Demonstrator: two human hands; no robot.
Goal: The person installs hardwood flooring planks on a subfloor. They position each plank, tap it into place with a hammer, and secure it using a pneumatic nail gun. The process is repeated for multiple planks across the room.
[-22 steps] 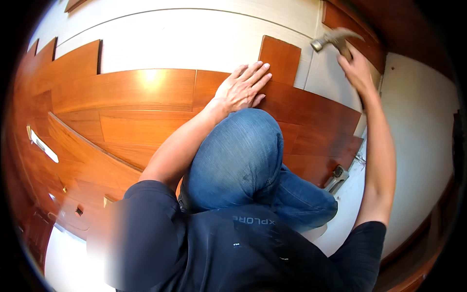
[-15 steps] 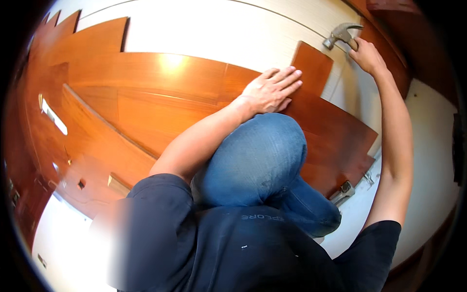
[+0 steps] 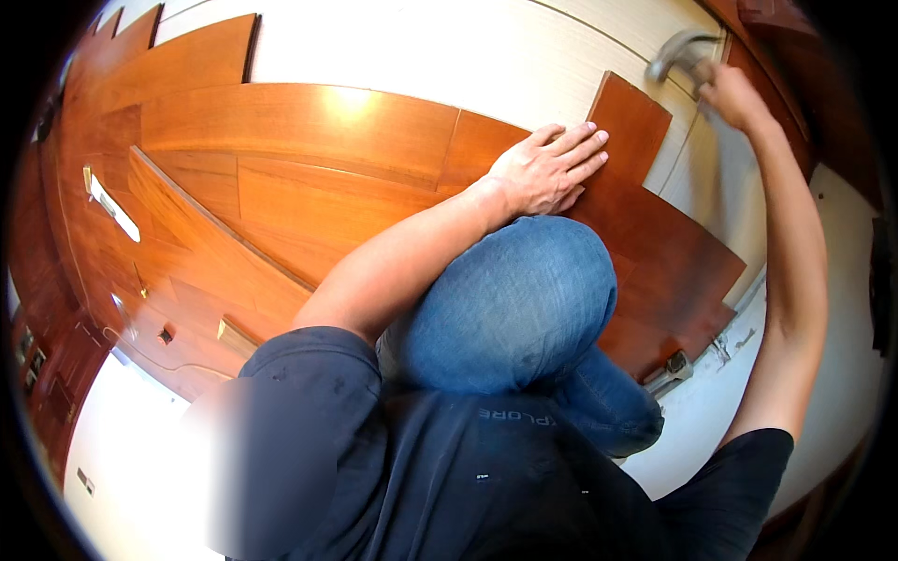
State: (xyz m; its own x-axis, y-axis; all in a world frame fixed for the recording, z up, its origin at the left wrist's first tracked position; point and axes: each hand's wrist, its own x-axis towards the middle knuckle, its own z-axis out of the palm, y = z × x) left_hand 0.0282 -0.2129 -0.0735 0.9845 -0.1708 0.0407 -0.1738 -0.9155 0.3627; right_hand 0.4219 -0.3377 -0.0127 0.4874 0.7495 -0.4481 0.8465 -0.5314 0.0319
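Observation:
My left hand (image 3: 554,170) lies flat with its fingers stretched over the reddish-brown wooden floorboards (image 3: 355,126), its fingertips at the near end of a short board (image 3: 629,120). That board juts out over the pale underlay (image 3: 449,56). At the upper right, my right hand (image 3: 734,96) is closed round the handle of a claw hammer (image 3: 681,58). The hammer's metal head is smeared by motion and hangs over the underlay, to the right of the short board and apart from it. Its handle is mostly hidden by my fingers.
My bent knee in blue jeans (image 3: 510,299) rests over the laid boards. A loose long board (image 3: 215,220) lies slantwise at left, near a white-and-tan strip (image 3: 112,206). A metal tool (image 3: 669,371) lies by the right-hand boards' edge, beside the white wall (image 3: 823,271).
The view has shifted slightly, moving the scene rightward. My right hand and the hammer are in motion, and the hammer head is more blurred. My left hand stays flat on the boards.

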